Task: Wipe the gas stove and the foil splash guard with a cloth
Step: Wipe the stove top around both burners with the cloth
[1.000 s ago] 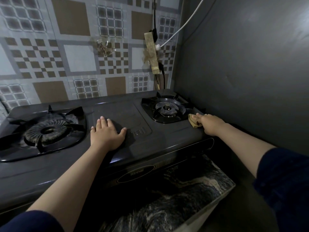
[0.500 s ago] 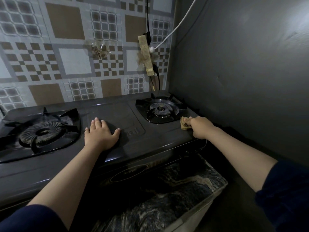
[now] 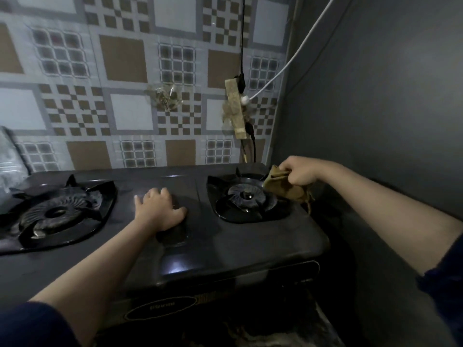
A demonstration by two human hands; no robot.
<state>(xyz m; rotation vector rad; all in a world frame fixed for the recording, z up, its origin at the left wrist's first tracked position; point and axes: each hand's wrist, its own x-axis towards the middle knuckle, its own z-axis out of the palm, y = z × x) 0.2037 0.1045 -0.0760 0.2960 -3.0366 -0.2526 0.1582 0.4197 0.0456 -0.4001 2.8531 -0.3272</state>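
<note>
Right hand (image 3: 302,174), fingers clamped on cloth (image 3: 285,187), now lifted to right burner's (image 3: 246,196) 3 o'clock rim; left hand (image 3: 160,211), fingers together, flat on stove (image 3: 225,244); wiping ongoing.

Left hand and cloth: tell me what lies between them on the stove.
In the head view, the right burner with its pan support lies between the left hand, resting on the stove top's middle, and the cloth gripped by the right hand.

Left burner (image 3: 53,216) cut off at the frame edge (badge (image 3: 161,305) lettering blurred).
</note>
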